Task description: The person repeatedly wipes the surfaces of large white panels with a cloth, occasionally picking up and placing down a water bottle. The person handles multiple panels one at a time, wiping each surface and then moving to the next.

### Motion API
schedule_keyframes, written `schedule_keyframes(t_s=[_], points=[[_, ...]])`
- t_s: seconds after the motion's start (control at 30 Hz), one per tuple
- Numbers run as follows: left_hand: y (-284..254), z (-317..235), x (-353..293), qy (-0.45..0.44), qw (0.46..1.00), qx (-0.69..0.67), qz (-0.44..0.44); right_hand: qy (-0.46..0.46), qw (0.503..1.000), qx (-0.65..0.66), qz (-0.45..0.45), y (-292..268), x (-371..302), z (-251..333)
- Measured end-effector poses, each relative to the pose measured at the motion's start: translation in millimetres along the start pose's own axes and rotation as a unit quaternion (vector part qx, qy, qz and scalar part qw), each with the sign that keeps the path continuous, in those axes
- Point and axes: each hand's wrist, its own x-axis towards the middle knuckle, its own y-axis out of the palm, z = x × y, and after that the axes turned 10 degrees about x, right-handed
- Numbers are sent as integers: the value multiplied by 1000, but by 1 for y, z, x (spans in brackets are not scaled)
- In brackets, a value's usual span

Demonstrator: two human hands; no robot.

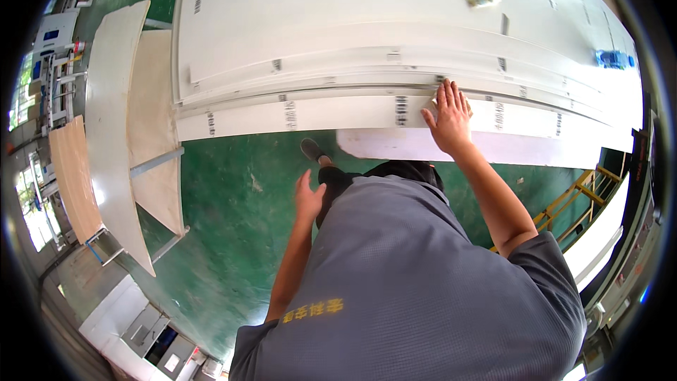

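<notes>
My right hand (449,116) lies flat, fingers spread, on the near edge of a stack of large white boards (338,42) with small dark labels along their rims. The palm rests on the lowest projecting board (296,114), fingertips touching the board edge above it. My left hand (309,197) hangs free beside my thigh, fingers loosely apart, holding nothing, over the green floor (233,219). My grey shirt fills the lower middle of the view, and one dark shoe (311,149) shows under the stack's edge.
Pale and wood-coloured boards (113,134) lean on a metal stand at the left. A blue-capped plastic bottle (612,59) and a small roll (482,2) lie on the stack's top. Yellow railing (575,197) stands at the right; machinery (53,63) sits far left.
</notes>
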Motion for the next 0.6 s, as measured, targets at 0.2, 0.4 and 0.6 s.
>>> schedule_keyframes(t_s=[0.2,0.4,0.6], points=[[-73,75,57,37,997,-72,6,-56,996,59,22,80,32,221],[-183,149,137,-6,978,-206,32,-202,970,129,33,140,61,358],[-282,161,216,-134,843,-518,-51,142,977,37,-153,101,13,174]])
